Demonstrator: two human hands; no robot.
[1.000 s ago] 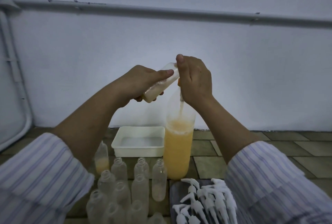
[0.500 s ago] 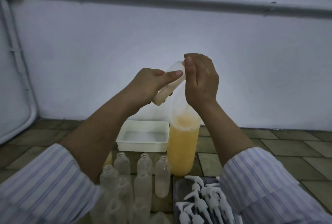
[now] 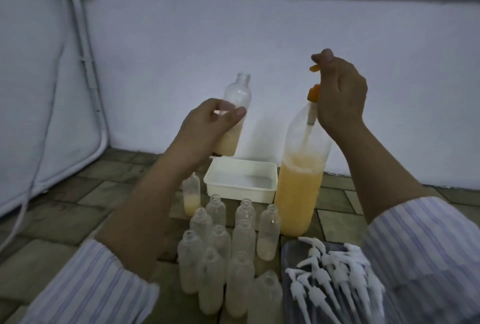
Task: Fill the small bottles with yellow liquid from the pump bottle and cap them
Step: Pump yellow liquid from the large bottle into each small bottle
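My left hand (image 3: 207, 126) grips a small clear bottle (image 3: 235, 105), held upright and about half full of pale yellow liquid, its neck uncapped. My right hand (image 3: 340, 92) is curled over the orange pump head (image 3: 314, 67) of the tall pump bottle (image 3: 298, 193), which stands on the floor about half full of yellow liquid. The small bottle is well left of the pump spout, apart from it. Several uncapped small bottles (image 3: 244, 240) stand in a cluster in front of me. Another small bottle (image 3: 191, 193), partly filled, stands behind my left forearm.
A white rectangular tub (image 3: 241, 183) sits behind the cluster, next to the pump bottle. A dark tray (image 3: 288, 258) at the lower right holds several white pump caps (image 3: 335, 271). A white wall and a pipe lie beyond; a cable hangs at the left.
My left hand has drawn the small bottle away from the pump spout, leftward and down, and turned it upright. My right hand stays on the pump head. The camera has tilted downward.
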